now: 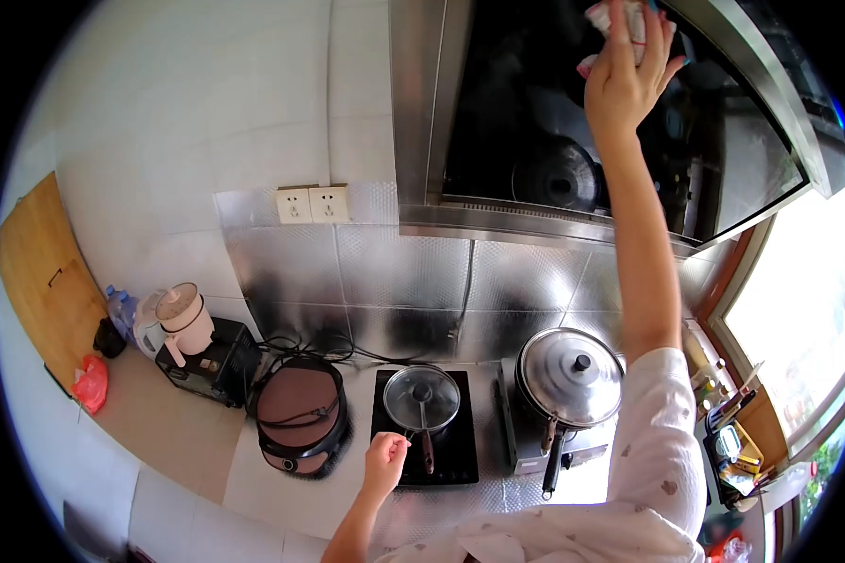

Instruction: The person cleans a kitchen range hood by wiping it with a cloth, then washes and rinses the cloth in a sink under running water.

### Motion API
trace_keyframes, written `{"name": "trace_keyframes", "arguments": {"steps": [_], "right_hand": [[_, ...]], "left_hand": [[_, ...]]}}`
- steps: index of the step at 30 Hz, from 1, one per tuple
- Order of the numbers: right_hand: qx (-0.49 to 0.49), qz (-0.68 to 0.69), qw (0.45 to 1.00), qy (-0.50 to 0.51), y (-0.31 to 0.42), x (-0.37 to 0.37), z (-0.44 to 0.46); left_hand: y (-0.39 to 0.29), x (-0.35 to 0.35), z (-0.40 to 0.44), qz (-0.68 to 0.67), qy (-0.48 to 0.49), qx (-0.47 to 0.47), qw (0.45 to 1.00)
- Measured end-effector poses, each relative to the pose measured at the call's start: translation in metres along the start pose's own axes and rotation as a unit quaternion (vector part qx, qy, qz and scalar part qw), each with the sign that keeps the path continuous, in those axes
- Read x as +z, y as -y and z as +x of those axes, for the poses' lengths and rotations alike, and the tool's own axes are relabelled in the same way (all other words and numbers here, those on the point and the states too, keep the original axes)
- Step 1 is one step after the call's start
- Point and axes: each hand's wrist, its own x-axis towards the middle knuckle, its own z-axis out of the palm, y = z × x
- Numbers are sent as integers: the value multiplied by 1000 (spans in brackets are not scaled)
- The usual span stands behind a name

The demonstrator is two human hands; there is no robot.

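High at the upper right, my right hand (626, 84) presses a white cloth with red marks (636, 21) against the black glass front of the range hood (535, 113). The arm is stretched upward, and the fingers lie over the cloth. Lower down, my left hand (385, 460) is loosely closed, with nothing visible in it. It hovers near the front left edge of the black induction cooktop (453, 460), beside a small pan with a glass lid (422, 397). I cannot tell whether the hand touches the cooktop.
A large lidded pan (571, 375) stands on a gas stove (526, 448) at right. Left are a brown electric griddle (301, 403), cables, a black appliance (218, 366) and a pink blender-like jug (182, 319). A utensil rack (730, 450) stands by the window.
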Motion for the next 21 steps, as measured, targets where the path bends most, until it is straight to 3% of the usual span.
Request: {"name": "trace_keyframes", "arguments": {"steps": [2, 3, 5, 6, 8, 12, 13, 14, 15, 17, 20, 21], "right_hand": [[60, 81, 985, -143, 22, 19, -12], [87, 18, 987, -135, 29, 36, -41], [-60, 123, 989, 55, 59, 28, -102], [-166, 166, 957, 173, 70, 26, -140], [-340, 123, 912, 192, 80, 19, -184], [-428, 67, 873, 222, 47, 6, -166], [-385, 98, 867, 301, 29, 5, -148], [-252, 197, 911, 261, 6, 1, -128], [-218, 92, 944, 229, -27, 5, -129], [-39, -21, 999, 32, -56, -2, -101], [254, 8, 961, -113, -56, -4, -97], [260, 24, 958, -118, -41, 1, -106]], "left_hand": [[-4, 1, 2, 16, 13, 4, 1000], [-7, 1, 1, 26, 20, 1, 999], [-7, -1, -3, 20, 15, -5, 1000], [-6, -1, -4, 10, 9, -9, 1000], [2, -5, -9, 11, 3, -19, 1000], [8, -10, -12, -2, -29, -4, 1000], [11, -13, -11, 27, -12, -8, 1000], [12, -13, -11, 30, -10, -8, 999], [13, -12, -9, 19, -13, -16, 1000], [12, -8, -7, 10, -13, -25, 1000], [9, -7, -4, 8, -3, -23, 1000], [9, -7, -5, 11, -3, -20, 1000]]}}
